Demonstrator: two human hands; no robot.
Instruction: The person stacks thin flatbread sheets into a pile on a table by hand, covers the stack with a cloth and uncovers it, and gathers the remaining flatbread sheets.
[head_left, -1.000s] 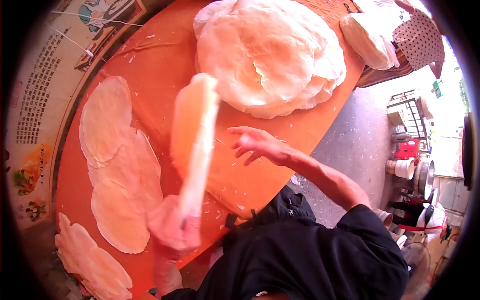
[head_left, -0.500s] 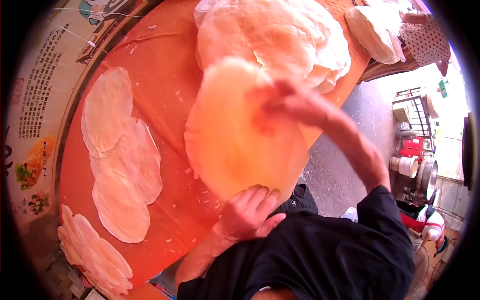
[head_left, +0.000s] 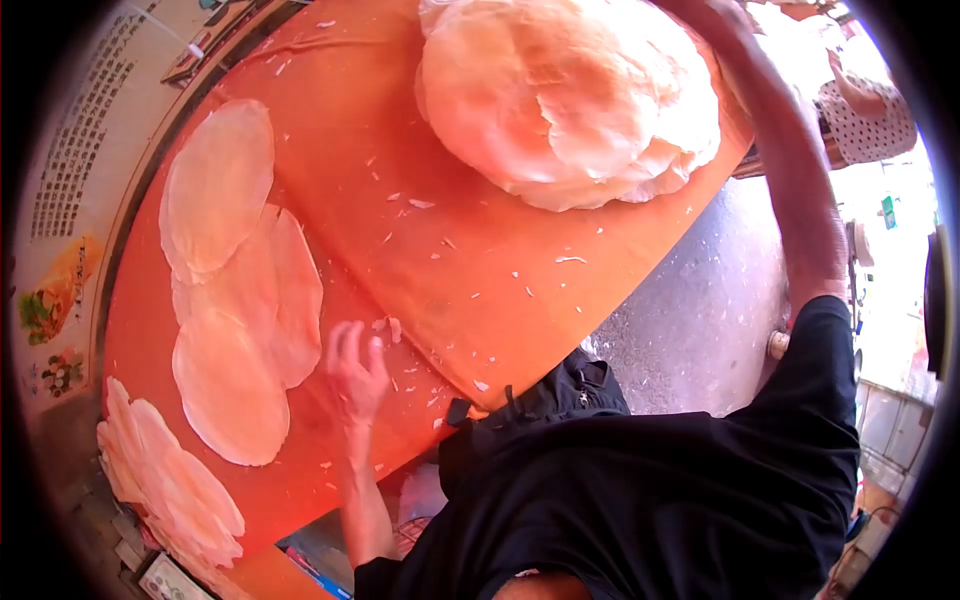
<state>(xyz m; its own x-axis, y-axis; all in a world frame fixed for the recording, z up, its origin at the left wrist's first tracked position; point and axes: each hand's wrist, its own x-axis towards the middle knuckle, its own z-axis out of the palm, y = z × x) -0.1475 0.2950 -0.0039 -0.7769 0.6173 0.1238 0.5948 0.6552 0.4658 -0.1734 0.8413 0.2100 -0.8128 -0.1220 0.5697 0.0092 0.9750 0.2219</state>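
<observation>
My left hand [head_left: 358,372] hovers over or rests on the orange-covered table [head_left: 420,265], empty, with its fingers apart. Just left of it lie overlapping thin oval flatbreads [head_left: 232,388]. My right arm stretches to the top edge of the view, where only part of my right hand [head_left: 705,12] shows; its fingers are cut off, so their grip is hidden. That hand is beside the right side of a large pile of thin round flatbreads [head_left: 570,95].
More stacked flatbread pieces [head_left: 165,475] lie at the lower left table edge. Small dough scraps [head_left: 422,204] dot the orange cover. Another person's arm [head_left: 860,95] and dotted clothing appear at the upper right. A printed wall panel [head_left: 75,190] borders the left.
The large round flatbread that was between my hands is gone from the near table. My right hand has moved up and away past the pile; my left has moved left and opened.
</observation>
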